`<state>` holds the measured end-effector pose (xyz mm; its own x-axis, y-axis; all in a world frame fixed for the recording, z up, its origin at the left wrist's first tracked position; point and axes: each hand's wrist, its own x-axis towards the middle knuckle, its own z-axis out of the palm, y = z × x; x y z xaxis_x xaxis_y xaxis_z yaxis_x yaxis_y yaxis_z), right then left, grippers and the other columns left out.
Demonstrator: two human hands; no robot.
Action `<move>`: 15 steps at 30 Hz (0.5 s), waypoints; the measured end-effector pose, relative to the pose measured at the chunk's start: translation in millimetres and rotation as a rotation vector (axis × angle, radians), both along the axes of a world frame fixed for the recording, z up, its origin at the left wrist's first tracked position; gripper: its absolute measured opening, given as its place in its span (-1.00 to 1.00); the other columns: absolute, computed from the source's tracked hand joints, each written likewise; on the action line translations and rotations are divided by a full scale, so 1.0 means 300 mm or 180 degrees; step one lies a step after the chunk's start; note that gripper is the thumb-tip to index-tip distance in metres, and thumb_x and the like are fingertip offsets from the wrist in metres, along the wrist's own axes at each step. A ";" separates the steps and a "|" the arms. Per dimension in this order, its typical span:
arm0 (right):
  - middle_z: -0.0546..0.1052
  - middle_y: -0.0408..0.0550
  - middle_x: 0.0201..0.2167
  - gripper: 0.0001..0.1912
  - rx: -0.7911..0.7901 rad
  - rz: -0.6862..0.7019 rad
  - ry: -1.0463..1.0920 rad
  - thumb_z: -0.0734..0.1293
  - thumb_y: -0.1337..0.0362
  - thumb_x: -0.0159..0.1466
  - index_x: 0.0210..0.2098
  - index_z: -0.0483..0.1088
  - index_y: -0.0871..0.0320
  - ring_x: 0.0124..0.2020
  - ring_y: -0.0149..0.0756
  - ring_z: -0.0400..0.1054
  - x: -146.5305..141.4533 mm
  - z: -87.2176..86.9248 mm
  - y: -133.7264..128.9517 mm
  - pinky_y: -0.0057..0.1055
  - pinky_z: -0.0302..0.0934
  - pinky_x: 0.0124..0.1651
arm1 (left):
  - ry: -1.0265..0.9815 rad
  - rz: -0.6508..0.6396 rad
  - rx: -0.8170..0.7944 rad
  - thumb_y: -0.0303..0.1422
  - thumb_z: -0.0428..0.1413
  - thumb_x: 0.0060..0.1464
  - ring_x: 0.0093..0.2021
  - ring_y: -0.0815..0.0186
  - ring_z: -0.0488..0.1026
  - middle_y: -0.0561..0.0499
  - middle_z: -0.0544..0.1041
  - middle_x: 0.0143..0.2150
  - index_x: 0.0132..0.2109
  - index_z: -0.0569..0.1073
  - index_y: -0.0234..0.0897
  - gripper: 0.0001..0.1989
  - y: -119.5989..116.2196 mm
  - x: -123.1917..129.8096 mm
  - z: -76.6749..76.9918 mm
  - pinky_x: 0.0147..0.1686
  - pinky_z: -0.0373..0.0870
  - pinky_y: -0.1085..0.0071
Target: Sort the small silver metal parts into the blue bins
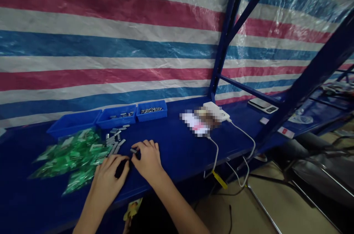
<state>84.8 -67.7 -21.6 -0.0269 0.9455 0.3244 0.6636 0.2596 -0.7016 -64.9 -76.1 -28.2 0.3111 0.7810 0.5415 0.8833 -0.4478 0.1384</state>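
Observation:
My right hand [149, 160] pinches a small grey metal piece [134, 150] between thumb and fingertips, just above the blue tabletop. Close beside it, my left hand [109, 173] is curled with thumb and forefinger drawn together; whatever lies between their tips is too small to make out. Beyond the left hand lies a loose pile of short silvery metal pieces [113, 140]. To its left, clear plastic bags with green contents [74, 152] are heaped on the table.
Along the back stand three blue bins: one at left [74, 121], a middle one [117, 116] with some metal pieces, and a right one [152, 110] with many small metal parts. A white power bank [215, 110], white cable [250, 138], blue rack post [301, 82] and scale [262, 105] are on the right.

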 end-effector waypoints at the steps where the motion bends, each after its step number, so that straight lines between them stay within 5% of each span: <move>1: 0.45 -0.10 -0.27 -0.77 -0.0025 0.0001 0.0005 0.26 0.29 0.13 -0.20 0.38 0.03 -0.15 -0.23 0.23 -0.001 0.000 0.001 -0.27 0.04 -0.07 | -0.0012 -0.0007 0.0015 -0.16 -0.09 0.06 -0.22 0.15 0.41 -0.03 0.50 -0.25 -0.27 0.44 -0.14 -0.73 0.003 -0.001 -0.004 -0.27 0.25 0.29; 15: 0.46 -0.11 -0.23 -0.76 -0.0203 0.0089 -0.0008 0.26 0.30 0.15 -0.16 0.36 0.01 -0.14 -0.20 0.24 -0.002 0.012 0.004 -0.22 0.07 -0.07 | -0.0247 0.0036 0.0180 -0.14 -0.15 0.05 -0.25 0.12 0.44 -0.02 0.52 -0.31 -0.30 0.38 -0.12 -0.72 0.036 0.012 0.004 -0.23 0.27 0.22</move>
<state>84.1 -66.6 -18.1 -0.0543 0.9632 0.2634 0.6585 0.2328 -0.7156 -61.2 -65.3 -26.9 0.2579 0.7518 0.6068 0.8760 -0.4469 0.1814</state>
